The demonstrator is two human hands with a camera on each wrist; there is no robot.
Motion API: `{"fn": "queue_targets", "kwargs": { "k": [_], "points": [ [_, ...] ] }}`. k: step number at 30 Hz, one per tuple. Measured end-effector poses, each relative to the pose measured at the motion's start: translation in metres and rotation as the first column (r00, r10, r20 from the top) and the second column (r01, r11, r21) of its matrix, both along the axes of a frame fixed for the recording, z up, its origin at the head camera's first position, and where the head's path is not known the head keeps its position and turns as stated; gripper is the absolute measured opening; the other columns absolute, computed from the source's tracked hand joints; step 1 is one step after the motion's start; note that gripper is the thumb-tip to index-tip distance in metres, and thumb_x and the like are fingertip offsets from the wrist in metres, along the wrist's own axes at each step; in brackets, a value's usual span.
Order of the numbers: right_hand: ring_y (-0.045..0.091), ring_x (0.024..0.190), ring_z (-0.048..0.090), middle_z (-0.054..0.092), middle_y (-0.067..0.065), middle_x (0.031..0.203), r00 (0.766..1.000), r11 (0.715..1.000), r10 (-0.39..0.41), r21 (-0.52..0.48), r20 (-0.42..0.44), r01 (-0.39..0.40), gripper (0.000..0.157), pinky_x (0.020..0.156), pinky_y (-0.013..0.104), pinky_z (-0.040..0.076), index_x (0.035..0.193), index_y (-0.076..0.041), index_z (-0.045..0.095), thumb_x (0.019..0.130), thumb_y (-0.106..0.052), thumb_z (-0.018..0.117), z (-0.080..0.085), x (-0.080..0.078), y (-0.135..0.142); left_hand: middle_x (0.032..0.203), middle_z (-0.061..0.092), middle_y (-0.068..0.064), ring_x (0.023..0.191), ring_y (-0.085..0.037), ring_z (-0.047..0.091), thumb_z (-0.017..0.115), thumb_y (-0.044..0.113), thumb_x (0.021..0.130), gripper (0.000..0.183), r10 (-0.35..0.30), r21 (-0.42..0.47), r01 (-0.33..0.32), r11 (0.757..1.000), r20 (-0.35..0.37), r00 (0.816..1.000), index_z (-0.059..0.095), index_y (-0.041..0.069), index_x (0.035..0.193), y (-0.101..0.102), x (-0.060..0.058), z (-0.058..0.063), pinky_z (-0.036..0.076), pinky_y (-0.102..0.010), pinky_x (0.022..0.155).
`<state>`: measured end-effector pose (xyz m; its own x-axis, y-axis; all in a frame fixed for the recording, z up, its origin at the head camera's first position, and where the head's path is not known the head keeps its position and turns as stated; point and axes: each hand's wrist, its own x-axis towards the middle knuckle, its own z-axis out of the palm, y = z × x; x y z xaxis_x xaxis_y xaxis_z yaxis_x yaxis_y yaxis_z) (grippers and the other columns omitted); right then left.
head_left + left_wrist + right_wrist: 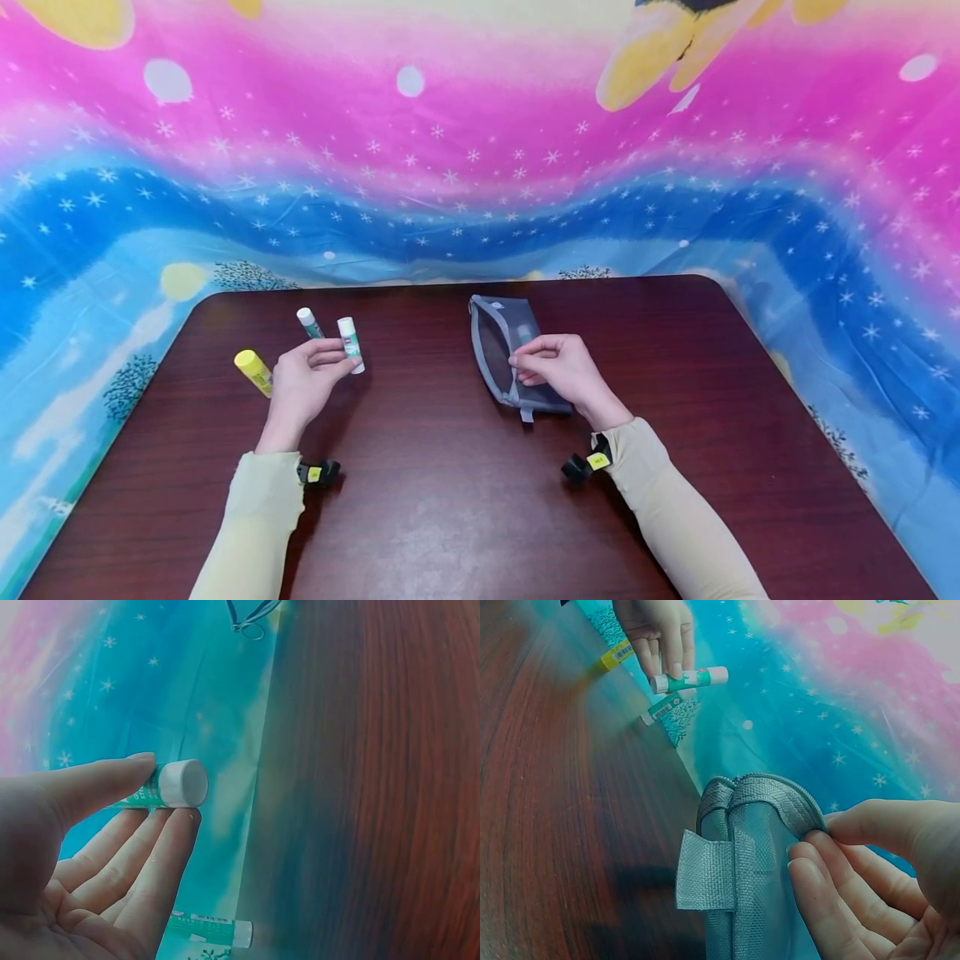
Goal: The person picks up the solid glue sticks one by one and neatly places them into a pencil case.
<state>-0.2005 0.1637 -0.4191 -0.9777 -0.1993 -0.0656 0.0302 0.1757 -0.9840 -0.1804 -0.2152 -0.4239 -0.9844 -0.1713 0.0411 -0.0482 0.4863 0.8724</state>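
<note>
Between thumb and fingertips my left hand (306, 382) pinches a green and white glue stick (349, 343), its white cap up in the head view. Behind that hand stands a second green and white glue stick (308, 322). A yellow glue stick (254, 372) stands to the left, its lower end hidden by the hand. My right hand (561, 371) pinches the zipper edge of a grey mesh pouch (761, 877). The pouch is unzipped, its mouth spread towards the left. A greenish shape shows through its mesh near the right fingers.
The dark wooden table (435, 500) has rounded far corners. A colourful printed cloth (450, 175) hangs behind it and along its sides. A wrist camera (318, 473) is strapped on the left wrist, another camera (585, 464) on the right.
</note>
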Motion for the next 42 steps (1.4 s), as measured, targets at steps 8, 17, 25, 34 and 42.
{"fn": "queue_targets", "kwargs": {
  "k": [8, 17, 25, 34, 42],
  "points": [
    [0.028, 0.074, 0.073, 0.075, 0.017, 0.091, 1.000, 1.000, 0.005, -0.004, 0.007, -0.005, 0.020, 0.072, 0.040, 0.062, 0.103, 0.006, 0.076, 0.090, -0.008, 0.079, -0.003, -0.001, 0.001, 0.116, 0.072, -0.014, 0.103, -0.024, 0.072, 0.080, 0.033, 0.091, 0.050, -0.041, 0.033, 0.040, 0.999, 0.008, 0.999, 0.066, 0.004, 0.129, 0.003, 0.002, 0.002, 0.053, -0.018, 0.081],
    [0.025, 0.073, 0.073, 0.075, 0.017, 0.090, 1.000, 1.000, 0.006, 0.002, -0.002, -0.006, 0.019, 0.071, 0.038, 0.062, 0.103, 0.006, 0.076, 0.090, -0.009, 0.079, -0.002, 0.000, 0.001, 0.116, 0.073, -0.013, 0.102, -0.022, 0.072, 0.081, 0.034, 0.090, 0.051, -0.066, 0.056, 0.065, 0.996, 0.017, 0.998, 0.066, 0.005, 0.128, 0.011, 0.000, 0.006, 0.054, -0.021, 0.082],
    [0.024, 0.071, 0.073, 0.075, 0.017, 0.089, 1.000, 1.000, 0.015, -0.016, -0.001, -0.015, 0.019, 0.071, 0.038, 0.062, 0.102, 0.007, 0.075, 0.090, -0.007, 0.078, -0.005, -0.002, 0.000, 0.115, 0.073, -0.012, 0.100, -0.022, 0.073, 0.081, 0.033, 0.090, 0.050, -0.091, 0.070, 0.089, 0.994, 0.017, 0.996, 0.067, 0.005, 0.128, 0.018, -0.006, 0.003, 0.056, -0.028, 0.085],
    [0.024, 0.071, 0.073, 0.075, 0.017, 0.089, 1.000, 1.000, -0.001, -0.015, 0.000, 0.001, 0.019, 0.071, 0.039, 0.062, 0.101, 0.006, 0.076, 0.089, -0.008, 0.079, -0.003, -0.001, 0.000, 0.113, 0.073, -0.014, 0.098, -0.022, 0.073, 0.083, 0.025, 0.088, 0.045, -0.129, 0.118, 0.129, 0.985, -0.010, 0.992, 0.068, 0.003, 0.125, 0.037, -0.014, 0.002, 0.056, -0.024, 0.080],
    [0.024, 0.071, 0.073, 0.075, 0.016, 0.089, 1.000, 1.000, -0.003, -0.011, 0.011, 0.003, 0.020, 0.071, 0.039, 0.062, 0.102, 0.006, 0.076, 0.089, -0.008, 0.080, -0.004, -0.002, 0.000, 0.110, 0.074, -0.013, 0.096, -0.023, 0.073, 0.083, 0.021, 0.089, 0.041, -0.152, 0.142, 0.153, 0.978, -0.024, 0.988, 0.070, 0.003, 0.123, 0.056, -0.018, 0.005, 0.057, -0.026, 0.081]
  ]
}}
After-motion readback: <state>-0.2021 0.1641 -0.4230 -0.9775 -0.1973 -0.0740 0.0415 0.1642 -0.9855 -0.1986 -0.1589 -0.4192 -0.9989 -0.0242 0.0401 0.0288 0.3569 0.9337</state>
